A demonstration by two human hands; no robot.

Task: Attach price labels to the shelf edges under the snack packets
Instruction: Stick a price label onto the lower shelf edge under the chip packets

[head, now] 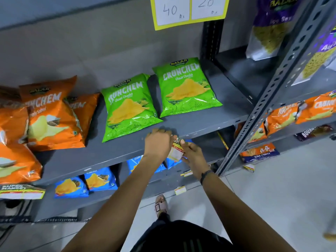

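Note:
A small price label (175, 150) with a red, green and white face sits between both my hands at the front edge of the grey shelf (205, 127). My left hand (158, 142) has its fingers curled over the shelf lip and the label's top. My right hand (193, 154) pinches the label's right side. Just behind the hands lie two green snack packets (127, 108) (185, 88). Orange snack packets (52, 115) fill the same shelf to the left.
Blue packets (100, 180) lie on the lower shelf, whose edge carries small labels (180, 190). A larger supermarket label strip (21, 191) hangs at lower left. A perforated grey upright (269, 91) stands to the right, with more packets beyond. Handwritten price cards (189, 10) hang above.

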